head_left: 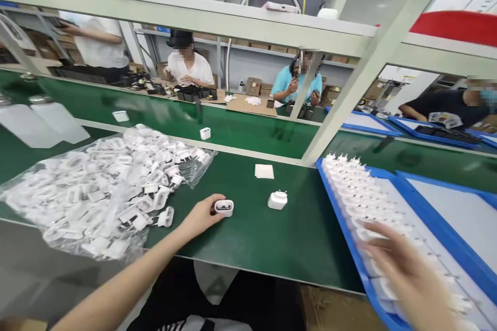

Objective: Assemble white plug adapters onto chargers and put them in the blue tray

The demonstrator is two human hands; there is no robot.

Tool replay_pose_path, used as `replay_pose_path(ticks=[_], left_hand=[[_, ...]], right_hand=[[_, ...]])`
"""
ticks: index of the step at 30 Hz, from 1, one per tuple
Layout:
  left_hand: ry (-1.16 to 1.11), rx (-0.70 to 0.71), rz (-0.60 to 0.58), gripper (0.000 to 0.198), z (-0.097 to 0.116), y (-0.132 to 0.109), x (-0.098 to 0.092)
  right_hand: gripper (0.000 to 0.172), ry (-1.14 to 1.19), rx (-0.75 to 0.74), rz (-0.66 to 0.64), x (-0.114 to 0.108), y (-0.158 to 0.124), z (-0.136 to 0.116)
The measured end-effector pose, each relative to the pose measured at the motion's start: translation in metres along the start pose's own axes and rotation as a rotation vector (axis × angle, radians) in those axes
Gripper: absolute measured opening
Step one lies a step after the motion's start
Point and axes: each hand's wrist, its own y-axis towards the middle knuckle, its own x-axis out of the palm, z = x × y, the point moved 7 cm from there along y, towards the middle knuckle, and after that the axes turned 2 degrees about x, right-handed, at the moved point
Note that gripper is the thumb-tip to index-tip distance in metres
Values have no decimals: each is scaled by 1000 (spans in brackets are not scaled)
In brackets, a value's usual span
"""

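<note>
My left hand (202, 217) is closed around a white charger housing (224, 209) on the green work surface. The housing's open end faces me, with dark parts showing inside. To its right stands a white plug charger (277, 200), its pins pointing up, and no hand touches it. Over the blue-rimmed tray (337, 205) at the right, my right hand (404, 269) is smeared by motion, so I cannot make out whether it grips anything. Rows of white plug chargers (349, 191) fill the tray's left side below and beyond that hand.
A clear plastic bag (116, 191) of loose white housings spreads over the left. A folded white cloth (264, 171) lies near the back edge. Behind it runs a green belt (248, 126) carrying a white charger (205, 133). Several people work beyond. A slanted post (341, 98) rises mid-right.
</note>
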Motion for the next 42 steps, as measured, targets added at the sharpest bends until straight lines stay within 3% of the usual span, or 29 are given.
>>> replay_pose_path(ticks=[2,4,7,9,12,14,16,19,20,22,24,25,28,30,33,37,39,42], left_hand=[[-118,26,28,29,-5,-1,8],[-153,54,44,29,-9,-2,12],[8,105,91,37,-10,-10,3],[234,136,150,43,-6,-21,-14],[599,-15,274,40,-10,-44,-51],[742,-231,269,39,-25,-58,-71],[762,-374,188,39,-41,-66,-79],[639,-321,181,30,-51,-64,-78],[563,-249,210,27,-49,-62,-77],[339,-124,237,21,-43,-59,-72],[42,-61,194,21,-36,-57,-64],[-102,-52,146,24,-32,-57,-59],[-411,-53,-32,26,-19,-56,-42],[-502,-62,-120,22,-13,-55,-33],[-426,-56,-167,18,-9,-54,-27],[-32,35,-146,21,0,-52,-25],[96,79,-114,22,8,-51,-24],[78,105,-131,19,18,-50,-22]], right_hand=[[51,22,-100,-213,58,11,-32],[57,17,-116,-258,98,31,-46],[53,-28,-67,-361,139,57,-42],[47,-49,-55,-419,152,64,-36],[56,-40,-16,-356,147,62,-29],[65,-12,21,-177,128,54,-28],[62,52,62,52,106,40,-32],[46,182,70,248,98,12,-49],[41,211,27,219,107,4,-60],[33,225,-142,13,139,-9,-89],[29,181,-395,-197,172,-24,-122],[29,143,-534,-242,183,-31,-138],[33,-25,-885,-214,197,-51,-174],[36,-144,-1009,-210,200,-59,-187],[36,-258,-1064,-292,200,-64,-193],[30,-371,-1063,-361,199,-66,-190],[25,-430,-1012,-341,197,-62,-186],[15,-503,-905,-348,197,-49,-178]])
